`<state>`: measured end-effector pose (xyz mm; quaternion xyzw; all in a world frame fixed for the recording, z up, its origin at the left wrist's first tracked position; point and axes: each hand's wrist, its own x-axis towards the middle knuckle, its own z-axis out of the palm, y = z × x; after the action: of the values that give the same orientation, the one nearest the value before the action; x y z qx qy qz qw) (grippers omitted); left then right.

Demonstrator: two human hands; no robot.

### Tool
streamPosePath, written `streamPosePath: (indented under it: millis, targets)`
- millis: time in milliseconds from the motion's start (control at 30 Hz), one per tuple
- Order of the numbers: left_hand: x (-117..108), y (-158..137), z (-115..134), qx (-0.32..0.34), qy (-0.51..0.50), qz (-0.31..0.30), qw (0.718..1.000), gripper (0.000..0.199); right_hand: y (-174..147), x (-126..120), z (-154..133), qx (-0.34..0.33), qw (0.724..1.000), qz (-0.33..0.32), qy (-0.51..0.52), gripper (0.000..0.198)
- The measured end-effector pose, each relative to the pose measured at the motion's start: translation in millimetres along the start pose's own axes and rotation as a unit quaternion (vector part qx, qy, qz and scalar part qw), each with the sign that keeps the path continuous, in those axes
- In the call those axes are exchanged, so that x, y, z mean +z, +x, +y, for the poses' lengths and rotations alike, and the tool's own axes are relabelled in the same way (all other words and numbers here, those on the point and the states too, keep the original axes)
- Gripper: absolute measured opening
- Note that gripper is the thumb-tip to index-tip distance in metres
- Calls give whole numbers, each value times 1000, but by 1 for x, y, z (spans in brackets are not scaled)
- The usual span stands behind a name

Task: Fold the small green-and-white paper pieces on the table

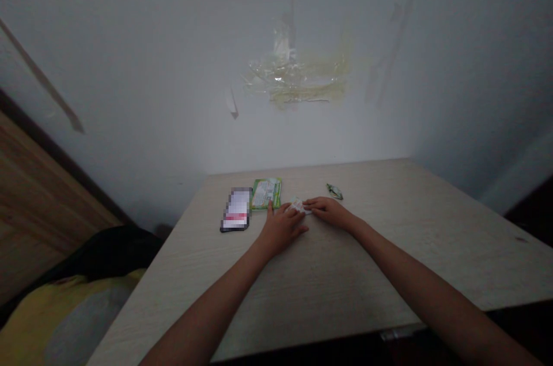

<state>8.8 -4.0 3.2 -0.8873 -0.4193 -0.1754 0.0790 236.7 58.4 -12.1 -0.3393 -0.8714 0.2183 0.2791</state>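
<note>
A small, crumpled white sheet (298, 205), like tissue or paper, lies on the table between my hands. My left hand (283, 229) rests over its left side with fingers spread, the thumb reaching to the right and the outermost finger near a green packet (266, 193). From the right, my right hand (330, 211) touches the sheet's other edge with its fingers stretched out. Parts of the sheet are hidden under both hands. Just beyond my right hand lies a small green and white wrapper piece (334, 191).
A phone (236, 210) with a blurred, lit screen lies left of the green packet. The pale wooden table (345, 285) meets a wall (173, 66) with clear tape and stains. Yellow and grey cloth (82, 314) and a wooden panel (34, 181) stand at the left.
</note>
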Motion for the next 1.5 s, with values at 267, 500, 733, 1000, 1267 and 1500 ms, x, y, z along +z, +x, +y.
streamPosePath:
  millis: [267, 500, 733, 1000, 1267, 1500]
  targets:
    - [-6, 4, 0, 32, 19, -11, 999, 40, 2, -3, 3, -1, 1000, -10, 3, 31]
    - [-5, 5, 2, 26, 30, -7, 999, 40, 3, -7, 8, -17, 999, -29, 15, 32]
    - [-3, 8, 3, 21, 34, -21, 999, 39, 3, -10, 12, -48, 998, -31, -9, 31]
    - [-4, 10, 5, 16, 38, -35, 999, 41, 2, -13, 18, -54, 997, -47, -15, 38]
    - [0, 14, 7, 0, 35, -53, 998, 44, 2, -11, 21, -50, 998, -42, -11, 46]
    - [1, 13, 6, -9, 23, -47, 999, 45, 2, -11, 21, -56, 998, -32, -5, 49]
